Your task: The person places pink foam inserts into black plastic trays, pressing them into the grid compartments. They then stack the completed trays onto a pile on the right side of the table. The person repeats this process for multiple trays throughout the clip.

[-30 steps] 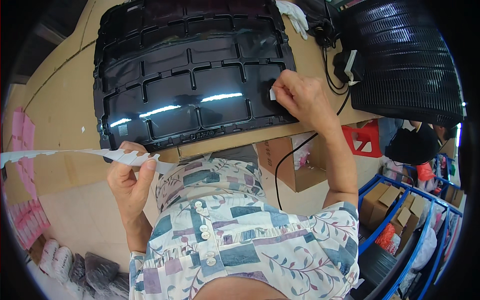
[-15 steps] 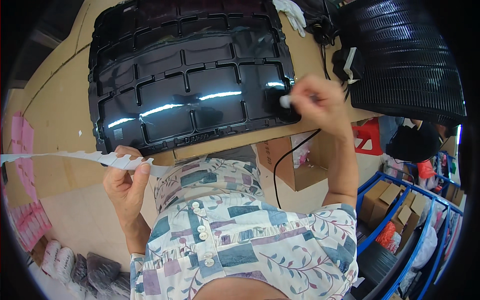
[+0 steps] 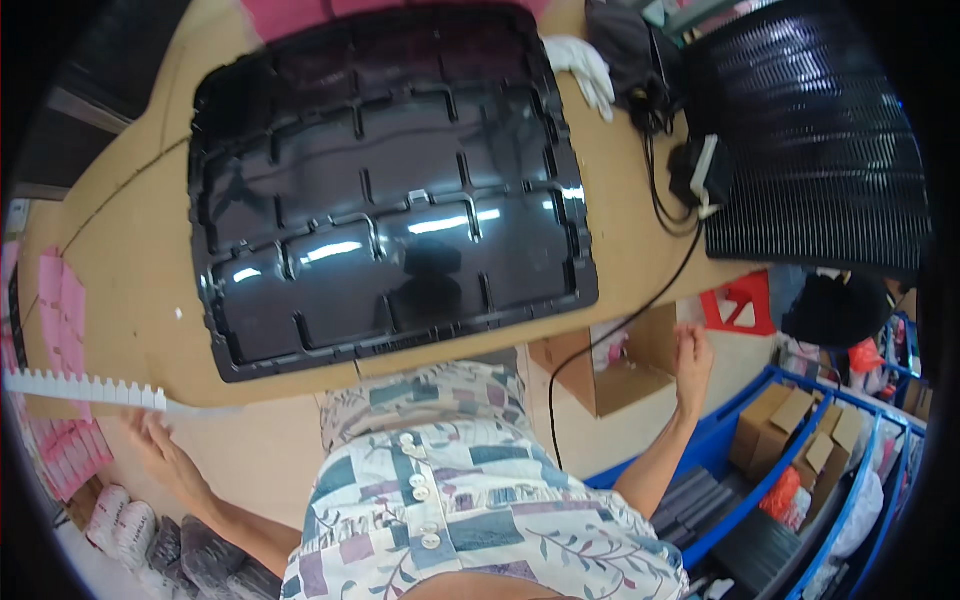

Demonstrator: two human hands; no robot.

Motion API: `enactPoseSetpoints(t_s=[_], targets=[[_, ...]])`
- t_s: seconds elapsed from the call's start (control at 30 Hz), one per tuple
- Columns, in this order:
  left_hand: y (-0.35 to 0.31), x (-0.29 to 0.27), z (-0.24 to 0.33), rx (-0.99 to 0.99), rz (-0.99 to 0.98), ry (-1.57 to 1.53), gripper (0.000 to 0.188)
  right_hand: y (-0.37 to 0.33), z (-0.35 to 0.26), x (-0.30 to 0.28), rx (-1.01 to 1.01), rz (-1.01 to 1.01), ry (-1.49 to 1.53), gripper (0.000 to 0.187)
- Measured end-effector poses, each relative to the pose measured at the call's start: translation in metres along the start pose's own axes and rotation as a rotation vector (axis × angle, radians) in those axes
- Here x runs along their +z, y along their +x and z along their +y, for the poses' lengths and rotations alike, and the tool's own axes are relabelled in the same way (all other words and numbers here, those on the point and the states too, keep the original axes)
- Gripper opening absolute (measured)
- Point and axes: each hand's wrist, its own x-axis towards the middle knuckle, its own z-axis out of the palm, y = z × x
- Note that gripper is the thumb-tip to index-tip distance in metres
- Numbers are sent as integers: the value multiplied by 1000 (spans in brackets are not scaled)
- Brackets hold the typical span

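Observation:
A large glossy black moulded plastic tray point(image 3: 330, 285) with raised ribs lies on the brown table in front of me. At the table's front left, a white strip point(image 3: 85, 388) with a row of notched tabs stretches in from the left rim. My left hand point(image 3: 165, 455) is just under the strip's right end, fingers reaching up to its edge. They are blurred, so whether they grip it is unclear. Out past the table's front edge on the right, my right hand point(image 3: 692, 355) is raised with fingertips drawn together. Anything between them is too small to make out.
A stack of ribbed black trays point(image 3: 810, 150) stands at the right. Near it are a black device point(image 3: 697, 175) with a cable, and a white glove point(image 3: 585, 70). An open cardboard box point(image 3: 635, 375), a red stool point(image 3: 742, 303) and a blue rack point(image 3: 770, 480) are below right.
My left hand has moved left and down, and the white strip has shifted left. My right hand has come off the tray's right side, down toward me. The view has tilted slightly.

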Motion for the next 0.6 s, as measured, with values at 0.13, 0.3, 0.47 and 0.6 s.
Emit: enactPoseSetpoints(t_s=[0.13, 0.3, 0.47, 0.6], targets=[[5, -8, 70, 247, 419, 165, 33, 14, 141, -22, -318, -4, -852, 22], [14, 15, 166, 781, 24, 109, 21, 18, 36, -18, -130, 176, -672, 22], [65, 76, 261, 1128, -424, 38, 23, -17, -166, 12, -714, 33, 55, 19], [101, 150, 299, 1277, -649, -21, 22, 66, -275, 111, -1200, -169, -199, 29]])
